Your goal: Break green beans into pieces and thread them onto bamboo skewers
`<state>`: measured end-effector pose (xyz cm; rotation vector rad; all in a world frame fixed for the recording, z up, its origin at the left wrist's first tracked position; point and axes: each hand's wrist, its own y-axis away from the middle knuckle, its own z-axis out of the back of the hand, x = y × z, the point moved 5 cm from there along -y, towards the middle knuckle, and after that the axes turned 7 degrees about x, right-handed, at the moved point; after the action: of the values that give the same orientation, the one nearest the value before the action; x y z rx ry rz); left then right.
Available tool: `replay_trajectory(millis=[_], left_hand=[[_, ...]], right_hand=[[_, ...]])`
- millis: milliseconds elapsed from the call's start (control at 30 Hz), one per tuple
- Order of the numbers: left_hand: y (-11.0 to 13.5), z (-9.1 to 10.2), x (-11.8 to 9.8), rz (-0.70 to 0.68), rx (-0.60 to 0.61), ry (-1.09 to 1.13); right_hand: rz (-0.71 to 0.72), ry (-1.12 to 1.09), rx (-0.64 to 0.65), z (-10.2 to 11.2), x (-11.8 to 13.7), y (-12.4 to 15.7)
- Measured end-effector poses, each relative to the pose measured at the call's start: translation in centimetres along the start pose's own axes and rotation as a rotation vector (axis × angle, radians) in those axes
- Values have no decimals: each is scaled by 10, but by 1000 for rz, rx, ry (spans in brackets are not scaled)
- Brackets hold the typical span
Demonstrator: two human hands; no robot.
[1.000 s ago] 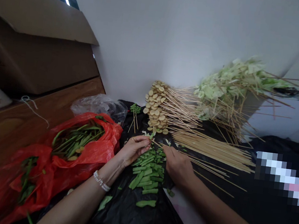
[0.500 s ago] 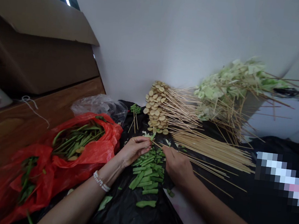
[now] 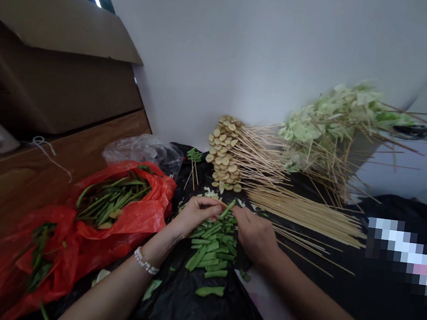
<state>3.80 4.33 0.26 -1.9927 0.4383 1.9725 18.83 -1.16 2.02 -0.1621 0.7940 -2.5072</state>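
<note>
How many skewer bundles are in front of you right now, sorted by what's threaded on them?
Round tan slices: 1
Pale green leaves: 1
Small green pieces: 1
Bare skewers: 1
Total: 4

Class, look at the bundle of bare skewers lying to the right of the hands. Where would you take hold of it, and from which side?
Probably best near the right ends of the bare skewers, coming from the right and above. They lie side by side in a flat bundle on the black plastic sheet, and those ends lie free, while the left ends sit close to the skewered round slices and the right hand.
</note>
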Motion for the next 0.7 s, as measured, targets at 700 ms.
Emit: replay_trajectory(millis=[700], left_hand=[[3,6,-9,-93,277,-636]], right_hand=[[-24,41,-4,3,-11,1]])
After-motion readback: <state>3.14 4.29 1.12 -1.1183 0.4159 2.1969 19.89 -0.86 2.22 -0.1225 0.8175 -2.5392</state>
